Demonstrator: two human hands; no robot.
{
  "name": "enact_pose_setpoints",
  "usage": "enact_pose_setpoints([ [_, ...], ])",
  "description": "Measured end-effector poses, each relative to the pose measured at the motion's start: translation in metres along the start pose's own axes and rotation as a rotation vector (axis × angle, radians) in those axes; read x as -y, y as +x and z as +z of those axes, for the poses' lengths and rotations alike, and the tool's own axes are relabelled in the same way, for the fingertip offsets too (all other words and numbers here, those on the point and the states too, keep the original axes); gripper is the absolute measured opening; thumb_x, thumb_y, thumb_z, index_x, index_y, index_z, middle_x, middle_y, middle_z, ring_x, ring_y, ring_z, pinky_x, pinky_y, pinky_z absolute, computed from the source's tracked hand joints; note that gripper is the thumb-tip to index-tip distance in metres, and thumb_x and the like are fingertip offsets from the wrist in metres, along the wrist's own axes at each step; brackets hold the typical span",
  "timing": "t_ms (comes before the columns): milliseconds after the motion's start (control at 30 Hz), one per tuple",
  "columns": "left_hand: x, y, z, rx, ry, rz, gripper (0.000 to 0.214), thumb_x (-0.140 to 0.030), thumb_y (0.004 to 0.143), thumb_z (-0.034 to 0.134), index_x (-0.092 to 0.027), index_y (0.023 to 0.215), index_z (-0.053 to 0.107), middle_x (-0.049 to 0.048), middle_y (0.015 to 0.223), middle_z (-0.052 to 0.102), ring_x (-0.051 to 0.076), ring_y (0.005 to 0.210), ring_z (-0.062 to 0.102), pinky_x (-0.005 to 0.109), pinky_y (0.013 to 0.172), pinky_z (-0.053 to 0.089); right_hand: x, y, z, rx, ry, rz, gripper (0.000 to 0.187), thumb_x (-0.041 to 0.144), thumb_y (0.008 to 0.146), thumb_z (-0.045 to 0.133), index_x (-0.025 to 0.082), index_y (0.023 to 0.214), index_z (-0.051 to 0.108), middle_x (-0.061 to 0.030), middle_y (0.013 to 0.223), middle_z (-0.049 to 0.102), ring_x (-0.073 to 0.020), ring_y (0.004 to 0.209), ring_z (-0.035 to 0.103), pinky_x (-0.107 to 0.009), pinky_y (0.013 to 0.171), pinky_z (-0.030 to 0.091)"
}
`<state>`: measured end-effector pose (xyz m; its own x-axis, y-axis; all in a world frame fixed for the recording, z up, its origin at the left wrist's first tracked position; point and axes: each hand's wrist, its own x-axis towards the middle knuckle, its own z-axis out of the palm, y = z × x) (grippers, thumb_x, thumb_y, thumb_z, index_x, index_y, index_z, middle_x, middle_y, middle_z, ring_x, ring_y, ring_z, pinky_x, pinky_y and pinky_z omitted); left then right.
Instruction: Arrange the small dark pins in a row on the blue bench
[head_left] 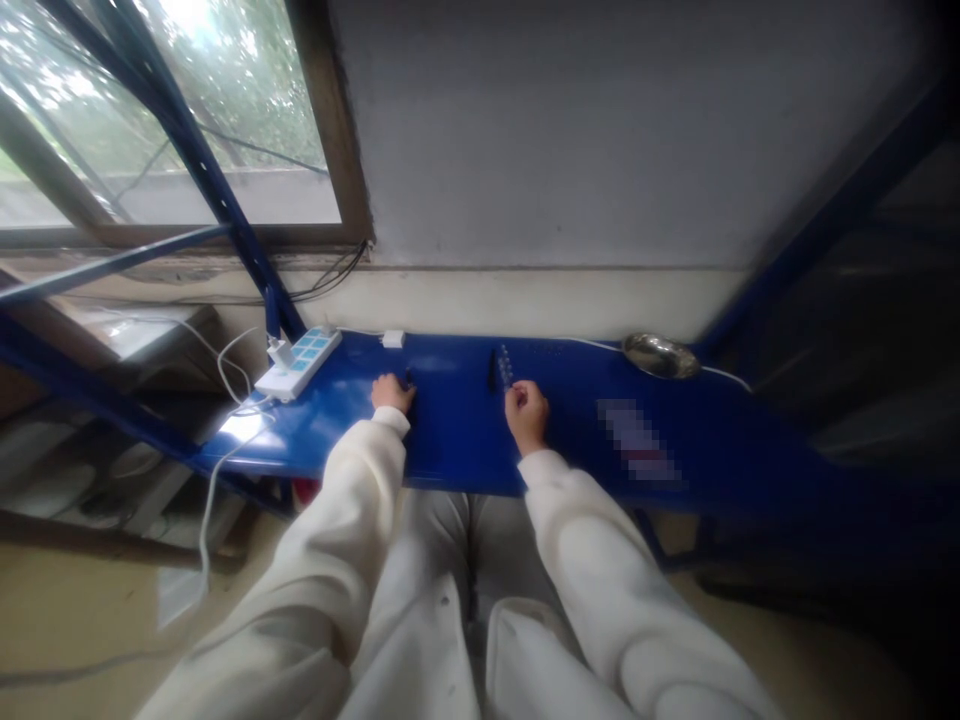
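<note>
My right hand (529,408) is closed, its thumb and fingers pinching the lower end of a narrow, see-through strip (505,366) with a row of bumps. Just left of that strip lies a slim black stick-like thing (492,369), too blurred to name. Farther left, my left hand (392,392) rests on the blue table (454,430) with its fingers curled. A tiny dark thing (409,376) shows at its fingertips; what it is I cannot make out.
A white power strip (298,364) with plugs and cables stands at the left end. Behind my hands sits a white charger (393,339). A shiny metal oval object (660,355) lies at the back right, near a pixelated patch (640,443). Blue frame posts flank the table.
</note>
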<state>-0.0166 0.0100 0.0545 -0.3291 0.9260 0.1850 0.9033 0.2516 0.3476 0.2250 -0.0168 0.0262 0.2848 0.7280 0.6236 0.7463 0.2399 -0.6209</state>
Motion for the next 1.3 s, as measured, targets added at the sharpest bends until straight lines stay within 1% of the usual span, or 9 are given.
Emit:
enact_pose_setpoints([
  [100, -0.010, -0.017, -0.001, -0.140, -0.036, 0.021, 0.030, -0.038, 0.071, 0.050, -0.011, 0.084, 0.055, 0.0141, 0.090, 0.055, 0.024, 0.086, 0.051, 0.033, 0.072, 0.039, -0.003, 0.001, 0.002, 0.020, -0.054, 0.070, 0.017, 0.021, 0.069, 0.043, 0.014, 0.081, 0.054, -0.0057, 0.069, 0.059, -0.0178, 0.069, 0.051, -0.029, 0.068, 0.036],
  [167, -0.023, -0.032, -0.003, -0.210, -0.086, 0.194, 0.025, -0.033, 0.078, 0.041, -0.013, 0.085, 0.053, 0.0119, 0.088, 0.054, 0.022, 0.085, 0.049, 0.032, 0.075, 0.038, -0.005, 0.002, 0.005, 0.061, -0.101, 0.090, 0.019, 0.020, 0.066, 0.044, 0.014, 0.082, 0.054, -0.0065, 0.070, 0.059, -0.0190, 0.072, 0.050, -0.030, 0.069, 0.035],
  [300, -0.061, -0.057, -0.004, -0.147, -0.164, 0.603, 0.030, -0.026, 0.084, 0.029, -0.016, 0.100, 0.052, 0.0112, 0.095, 0.052, 0.019, 0.088, 0.047, 0.031, 0.079, 0.035, -0.008, 0.002, 0.010, 0.150, -0.189, 0.092, 0.018, 0.020, 0.066, 0.046, 0.013, 0.079, 0.057, -0.0089, 0.075, 0.059, -0.0195, 0.073, 0.049, -0.031, 0.068, 0.034],
  [400, -0.086, -0.070, 0.002, -0.044, -0.120, 0.763, 0.036, -0.023, 0.084, 0.029, -0.020, 0.117, 0.043, 0.0110, 0.112, 0.047, 0.020, 0.093, 0.045, 0.031, 0.078, 0.035, -0.009, 0.001, 0.011, 0.172, -0.226, 0.071, 0.017, 0.021, 0.068, 0.046, 0.013, 0.076, 0.058, -0.0100, 0.075, 0.058, -0.0194, 0.073, 0.048, -0.030, 0.067, 0.034],
  [567, -0.104, -0.075, 0.019, 0.026, 0.007, 0.725, 0.049, -0.016, 0.080, 0.031, -0.022, 0.129, 0.029, 0.0121, 0.121, 0.040, 0.023, 0.097, 0.042, 0.036, 0.075, 0.034, -0.010, 0.001, 0.012, 0.171, -0.233, 0.039, 0.018, 0.022, 0.069, 0.047, 0.013, 0.079, 0.060, -0.0101, 0.076, 0.058, -0.0191, 0.074, 0.048, -0.030, 0.067, 0.033],
  [700, -0.109, -0.071, 0.027, 0.012, 0.040, 0.695, 0.041, -0.018, 0.082, 0.032, -0.021, 0.122, 0.039, 0.0126, 0.118, 0.042, 0.025, 0.097, 0.042, 0.038, 0.076, 0.034, -0.010, 0.001, 0.012, 0.223, -0.276, 0.069, 0.020, 0.024, 0.070, 0.050, 0.013, 0.083, 0.060, -0.0107, 0.081, 0.058, -0.0200, 0.078, 0.049, -0.030, 0.068, 0.032],
  [867, -0.112, -0.065, 0.024, 0.026, 0.010, 0.698, 0.025, -0.021, 0.081, 0.038, -0.019, 0.102, 0.052, 0.0117, 0.104, 0.049, 0.023, 0.093, 0.043, 0.037, 0.075, 0.033, -0.012, 0.001, 0.015, 0.213, -0.303, 0.081, 0.020, 0.026, 0.070, 0.051, 0.012, 0.083, 0.060, -0.0115, 0.082, 0.059, -0.0201, 0.078, 0.050, -0.030, 0.068, 0.032],
  [1100, -0.101, -0.058, 0.027, 0.006, -0.019, 0.644, 0.014, -0.022, 0.079, 0.044, -0.016, 0.085, 0.055, 0.0106, 0.091, 0.055, 0.022, 0.087, 0.047, 0.035, 0.072, 0.033, -0.017, 0.003, 0.022, 0.079, -0.273, 0.041, 0.015, 0.023, 0.068, 0.051, 0.014, 0.076, 0.061, -0.0092, 0.073, 0.059, -0.0178, 0.069, 0.050, -0.029, 0.062, 0.032],
  [1300, -0.101, -0.057, 0.033, 0.033, -0.027, 0.668, 0.018, -0.019, 0.081, 0.039, -0.015, 0.081, 0.056, 0.0107, 0.083, 0.059, 0.021, 0.081, 0.050, 0.034, 0.069, 0.033, -0.013, 0.008, 0.022, 0.131, -0.314, 0.104, 0.016, 0.024, 0.067, 0.054, 0.015, 0.077, 0.062, -0.0099, 0.076, 0.060, -0.0192, 0.071, 0.052, -0.030, 0.061, 0.033],
])
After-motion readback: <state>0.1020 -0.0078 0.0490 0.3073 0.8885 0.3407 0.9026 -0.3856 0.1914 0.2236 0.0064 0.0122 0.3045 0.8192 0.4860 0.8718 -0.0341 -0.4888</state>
